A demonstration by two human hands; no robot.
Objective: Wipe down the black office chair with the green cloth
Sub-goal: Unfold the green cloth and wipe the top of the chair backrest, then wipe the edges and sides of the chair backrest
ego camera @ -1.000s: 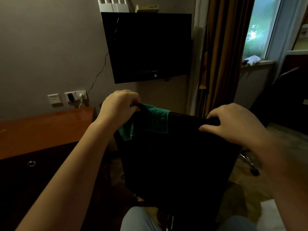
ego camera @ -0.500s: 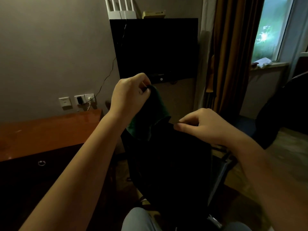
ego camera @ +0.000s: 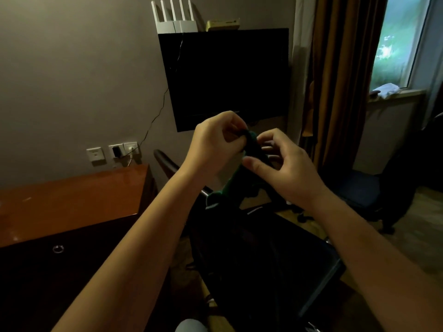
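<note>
Head cam puts both your hands up in the middle of the shot, bunched close together around the cloth [ego camera: 251, 146]. Your left hand [ego camera: 213, 143] has its fingers curled in tight and pinches the top of the cloth. Your right hand [ego camera: 286, 168] sits just beside it, fingers bent round the far side and thumb lying across the near side, so that one's got a grip too.

The cloth is up in the air between your hands, and the rest of it hangs down under your left wrist. Its lower end dangles right at the top of the chair [ego camera: 251, 259]. It's too dark down there to say if the two are touching. The chair stands right in front of you below your forearms, pretty much a black blob, with one armrest [ego camera: 165, 161] poking out on the left.

Left of that is a glossy wooden desk [ego camera: 72, 200] against the wall, with wall sockets [ego camera: 117, 149] above it. A dark TV [ego camera: 227, 75] hangs on the wall behind your hands, with a white router [ego camera: 175, 20] on top. Brown curtains [ego camera: 340, 80] and a window [ego camera: 402, 44] are off to the right, and a second chair [ego camera: 374, 195] stands under them.
</note>
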